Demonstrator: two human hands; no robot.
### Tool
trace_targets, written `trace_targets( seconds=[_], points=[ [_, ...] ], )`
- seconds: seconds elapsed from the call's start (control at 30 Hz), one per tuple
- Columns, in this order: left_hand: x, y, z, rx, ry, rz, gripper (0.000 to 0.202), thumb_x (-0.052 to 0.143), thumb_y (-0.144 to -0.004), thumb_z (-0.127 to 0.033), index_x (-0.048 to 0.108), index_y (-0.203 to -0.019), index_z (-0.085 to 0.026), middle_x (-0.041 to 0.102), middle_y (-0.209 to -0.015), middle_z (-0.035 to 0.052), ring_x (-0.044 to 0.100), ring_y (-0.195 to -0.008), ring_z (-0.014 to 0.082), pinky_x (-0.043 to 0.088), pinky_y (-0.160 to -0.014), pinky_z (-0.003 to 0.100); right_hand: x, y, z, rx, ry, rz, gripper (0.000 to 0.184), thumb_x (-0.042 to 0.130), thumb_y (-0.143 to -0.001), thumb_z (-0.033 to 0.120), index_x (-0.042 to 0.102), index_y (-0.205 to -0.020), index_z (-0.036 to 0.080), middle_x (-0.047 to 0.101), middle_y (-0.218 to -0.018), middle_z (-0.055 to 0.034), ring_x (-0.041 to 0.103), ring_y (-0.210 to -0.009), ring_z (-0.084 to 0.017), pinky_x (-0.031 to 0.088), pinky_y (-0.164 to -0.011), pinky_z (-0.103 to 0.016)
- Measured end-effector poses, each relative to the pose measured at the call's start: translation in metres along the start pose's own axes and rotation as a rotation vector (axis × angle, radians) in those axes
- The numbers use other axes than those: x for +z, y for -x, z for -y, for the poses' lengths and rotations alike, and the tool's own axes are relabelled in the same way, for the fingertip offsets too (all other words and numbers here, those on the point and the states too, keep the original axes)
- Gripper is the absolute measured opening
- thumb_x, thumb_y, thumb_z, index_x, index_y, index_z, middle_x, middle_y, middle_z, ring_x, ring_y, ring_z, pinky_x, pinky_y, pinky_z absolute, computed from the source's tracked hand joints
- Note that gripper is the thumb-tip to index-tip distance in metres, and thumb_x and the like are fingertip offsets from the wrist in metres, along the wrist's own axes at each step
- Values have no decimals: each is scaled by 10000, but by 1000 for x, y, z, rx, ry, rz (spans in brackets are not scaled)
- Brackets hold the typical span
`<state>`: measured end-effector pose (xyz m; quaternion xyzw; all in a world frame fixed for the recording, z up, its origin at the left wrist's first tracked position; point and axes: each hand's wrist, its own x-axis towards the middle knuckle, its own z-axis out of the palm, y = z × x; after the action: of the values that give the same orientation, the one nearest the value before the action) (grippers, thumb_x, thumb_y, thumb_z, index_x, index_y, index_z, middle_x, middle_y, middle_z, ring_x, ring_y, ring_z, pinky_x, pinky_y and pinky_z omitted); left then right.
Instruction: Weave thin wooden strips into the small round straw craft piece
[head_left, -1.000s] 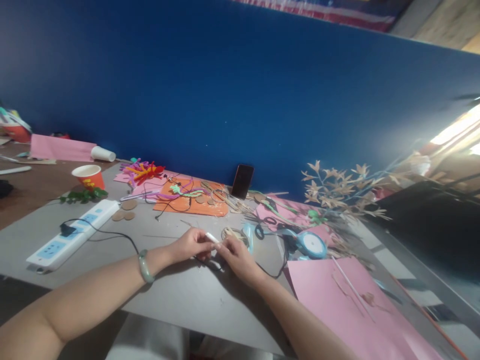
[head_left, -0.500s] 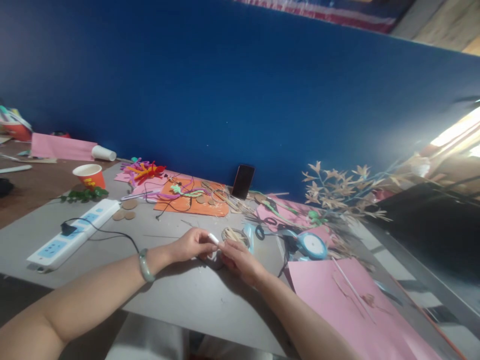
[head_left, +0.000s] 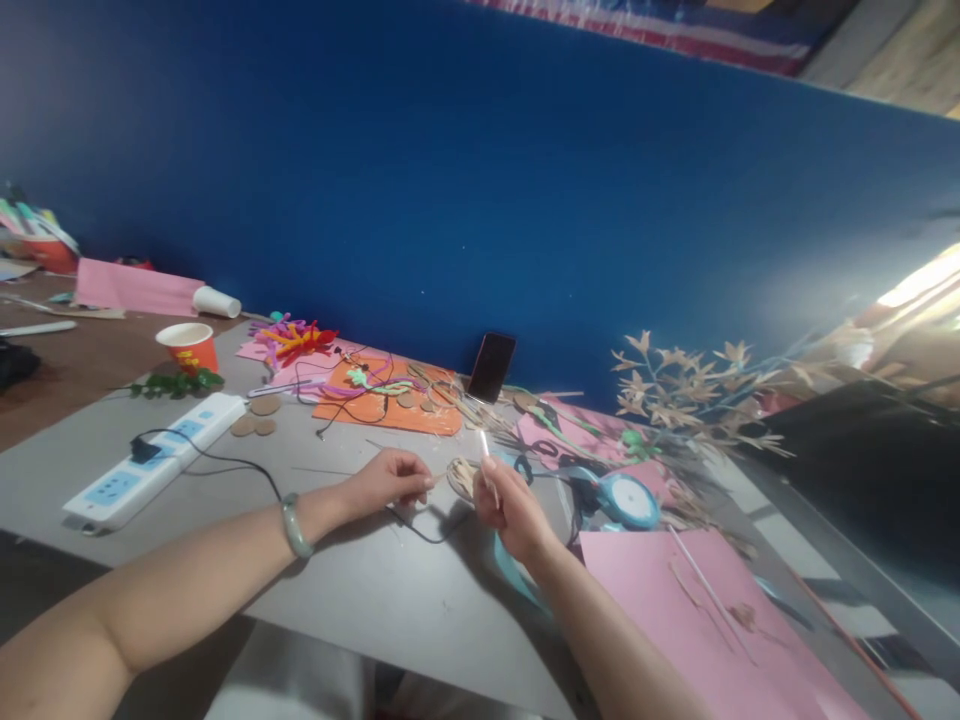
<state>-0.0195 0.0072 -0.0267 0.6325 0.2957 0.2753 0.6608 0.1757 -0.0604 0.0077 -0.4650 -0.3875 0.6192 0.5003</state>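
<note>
My right hand [head_left: 514,505] is closed round a slim white stick [head_left: 484,445], whose end points up past the fingers. My left hand [head_left: 394,480] is in a pinch, its fingertips at a thin tan strand [head_left: 439,479]; how firmly it is held is unclear. Between the hands lies a coiled beige bundle [head_left: 460,478], partly behind my right fingers. A light blue curved piece [head_left: 517,575] shows under my right wrist, its kind hidden. A black cord [head_left: 420,535] runs on the table below my hands.
A white power strip [head_left: 161,460] with a plugged cord and a paper cup [head_left: 187,347] stand left. Behind are pipe cleaners [head_left: 300,340], an orange sheet [head_left: 360,415] and a propped phone [head_left: 491,367]. Rightward lie a blue-rimmed roll [head_left: 630,498], pink paper [head_left: 675,590] and dried-looking stems [head_left: 660,375].
My hands have moved apart. The white stick, earlier between both hands, is now in my right hand alone and more upright. The light blue piece now shows below my right wrist.
</note>
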Motion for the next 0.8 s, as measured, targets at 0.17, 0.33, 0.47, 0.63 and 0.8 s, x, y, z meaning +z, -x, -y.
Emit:
trace_targets(
  seconds=[0.17,0.33,0.47,0.63,0.8],
  points=[
    [7,5,0,-27,38,54,348,666,-725,-449,603,-749,-107,595,-599,21,545,-527,92,427,-522,206,9,0,-11,-62,146,11,355,765,-654,379,484,-728,174,412,-520,86,295,-413,-29,177,-385,-173],
    [11,9,-5,-41,47,82,329,656,-737,-431,599,-741,-107,600,-594,24,545,-511,93,434,-507,206,12,-2,-22,-73,226,1,300,724,-701,387,546,-781,160,428,-533,72,299,-415,-35,195,-401,-188],
    [12,8,-7,-71,72,66,317,619,-758,-427,601,-743,-110,636,-655,51,545,-503,88,442,-493,204,9,-3,-20,-88,252,-4,293,688,-728,409,526,-714,166,347,-490,86,257,-404,-37,167,-392,-199],
    [11,7,-6,-82,90,36,364,585,-770,-468,594,-738,-106,643,-674,63,557,-509,95,451,-503,213,10,-2,-19,-74,235,-18,292,659,-744,416,496,-706,176,318,-467,93,244,-397,-40,142,-378,-194],
    [9,6,0,-55,76,71,356,724,-667,-421,572,-759,-112,588,-577,7,540,-501,88,434,-504,206,11,-3,-23,-55,202,-42,302,649,-744,420,468,-692,183,333,-458,95,243,-382,-35,143,-366,-184]
  ],
)
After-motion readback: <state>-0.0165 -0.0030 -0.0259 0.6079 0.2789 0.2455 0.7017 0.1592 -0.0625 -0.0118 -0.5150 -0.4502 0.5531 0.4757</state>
